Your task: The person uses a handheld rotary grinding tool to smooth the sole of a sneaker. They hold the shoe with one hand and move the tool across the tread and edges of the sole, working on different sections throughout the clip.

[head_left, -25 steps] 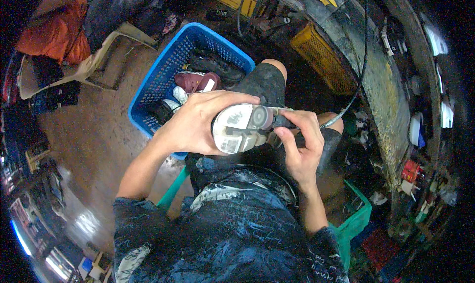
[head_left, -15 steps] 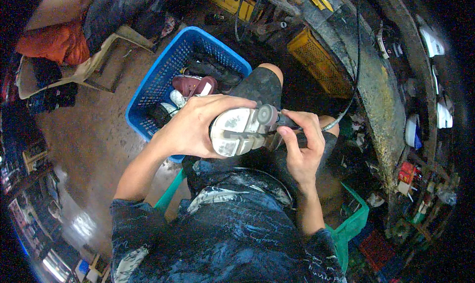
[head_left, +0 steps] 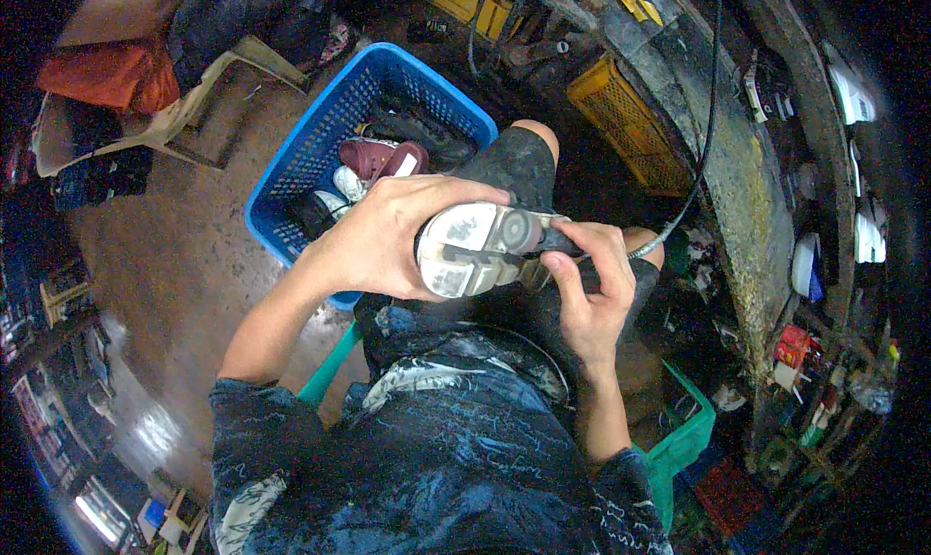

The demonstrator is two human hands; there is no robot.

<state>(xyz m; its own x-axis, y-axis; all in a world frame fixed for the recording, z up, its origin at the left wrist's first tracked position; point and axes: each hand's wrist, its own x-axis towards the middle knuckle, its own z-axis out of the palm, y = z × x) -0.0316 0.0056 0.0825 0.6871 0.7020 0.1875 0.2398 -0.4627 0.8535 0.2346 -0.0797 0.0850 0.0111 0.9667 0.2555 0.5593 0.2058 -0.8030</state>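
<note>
Shoe (head_left: 454, 247) held above the person's lap, sole facing up; sole pale, with dark grooves and smudges. Left hand (head_left: 378, 240) grasps the shoe, wrapped round one end. Right hand (head_left: 595, 278) grips a dark-handled rotary tool (head_left: 560, 242) between thumb and fingers; its round grey wheel (head_left: 519, 231) lies over the sole, contact not clearly resolved. Black cable (head_left: 714, 128) runs from the tool up the right side.

Surroundings: brown floor (head_left: 165, 283), scuffed, with a bright glare patch at lower left. Blue perforated basket (head_left: 267, 172) stands on it near the left forearm, holding maroon shoes (head_left: 367, 157) and other footwear. Off-white plastic chair (head_left: 211, 97) at upper left, orange cloth (head_left: 112, 75) over it. On the right, yellow crate (head_left: 626, 123) beside a rough, stained grey bench (head_left: 722, 181); yellow pieces (head_left: 635, 5) lie at its far end. Lighting dim, edges dark.
</note>
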